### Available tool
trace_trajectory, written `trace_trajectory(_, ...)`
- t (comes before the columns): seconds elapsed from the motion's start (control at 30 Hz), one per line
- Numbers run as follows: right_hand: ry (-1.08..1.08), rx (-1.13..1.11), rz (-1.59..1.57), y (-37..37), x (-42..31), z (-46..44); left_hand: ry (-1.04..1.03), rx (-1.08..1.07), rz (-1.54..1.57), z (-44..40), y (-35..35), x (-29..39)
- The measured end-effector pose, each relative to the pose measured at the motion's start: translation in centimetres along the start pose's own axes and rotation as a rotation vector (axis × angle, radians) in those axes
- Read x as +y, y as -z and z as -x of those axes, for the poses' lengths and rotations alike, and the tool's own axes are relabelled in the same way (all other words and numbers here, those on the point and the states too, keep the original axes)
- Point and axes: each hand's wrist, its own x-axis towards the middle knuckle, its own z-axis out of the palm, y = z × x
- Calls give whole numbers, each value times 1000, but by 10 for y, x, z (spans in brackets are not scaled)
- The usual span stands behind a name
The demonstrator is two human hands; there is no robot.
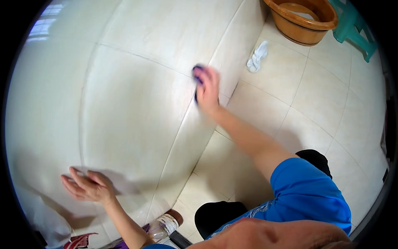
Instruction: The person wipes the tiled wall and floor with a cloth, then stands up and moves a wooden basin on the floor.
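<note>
As the left hand (89, 186) spreads its fingers at the tiled wall (132, 108), whether touching it or just off it cannot be told, the right hand (210, 89) is clamped on a dark purple pad (197, 68), partly hidden and blurred, at the wall's lower seam. The two hands are well apart. Near the left forearm is a brown-lidded jar (163, 227); beyond the right hand, a white cloth (257, 58) lies on the floor (319, 99), and farther along a brown basin (296, 30) stands beside a green stool (352, 29).
</note>
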Motion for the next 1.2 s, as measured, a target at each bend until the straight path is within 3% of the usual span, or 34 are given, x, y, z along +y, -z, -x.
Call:
trace_trajectory(0.03, -57, 82, 36, -2, 15, -20, -1, -22, -38, 0, 1, 1)
trace_trajectory(0.17, 123, 52, 51, 11, 63, -63, -5, -35, -37, 1, 3, 1)
trace_trajectory(0.3, -152, 263, 64, 9, 108, -106, -32, -43, -63, 3, 3, -3)
trace_trajectory(0.33, -85, 325, 195, 6, 104, -103, -32, -39, -64, 1, 3, -3)
trace_trajectory(0.53, -17, -82, -74, 15, 7, -16, -20, -49, -92, 0, 6, 1)
trace_trajectory(0.73, 144, 234, 99, 8, 85, -148, -29, -61, -65, 0, 4, -2)
trace_trajectory(0.8, 66, 350, 139, 8, 138, -196, -25, -34, -56, 2, 3, -3)
trace_trajectory(0.9, -21, 385, 223, 7, 137, -206, -36, -46, -114, 0, 3, -6)
trace_trajectory(0.97, -27, 342, 134, -2, 106, -177, -40, -53, -91, -2, 0, -1)
trace_trajectory(1.03, 3, 156, 15, -5, 47, -122, -22, -72, -97, -2, -1, 1)
trace_trajectory(1.1, 196, -59, -72, 3, 2, -81, -11, -76, -117, -1, 7, -1)
trace_trajectory(1.2, 404, -129, -102, 2, 25, -114, -41, -88, -96, -6, 5, -3)
